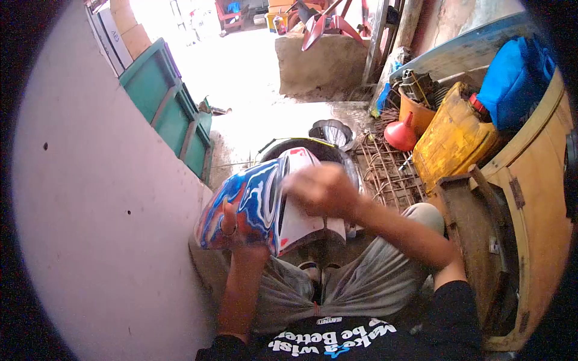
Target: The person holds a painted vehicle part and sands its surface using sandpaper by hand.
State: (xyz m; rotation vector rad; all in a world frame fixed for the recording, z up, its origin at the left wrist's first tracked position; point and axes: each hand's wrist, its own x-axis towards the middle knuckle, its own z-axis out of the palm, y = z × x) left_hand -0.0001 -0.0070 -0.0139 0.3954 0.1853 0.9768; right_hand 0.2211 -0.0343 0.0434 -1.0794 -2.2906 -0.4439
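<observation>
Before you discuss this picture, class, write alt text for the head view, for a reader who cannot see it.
A person's left hand holds a panel swirled blue, red and white; the blurred right hand is over its white part. A yellow jerrycan and red funnel are to the right.

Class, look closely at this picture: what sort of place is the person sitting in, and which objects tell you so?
Probably a small workshop or its cluttered storage corner. The stained yellow jerrycan, the red funnel and the orange bucket holding what look like metal parts suggest it.
</observation>
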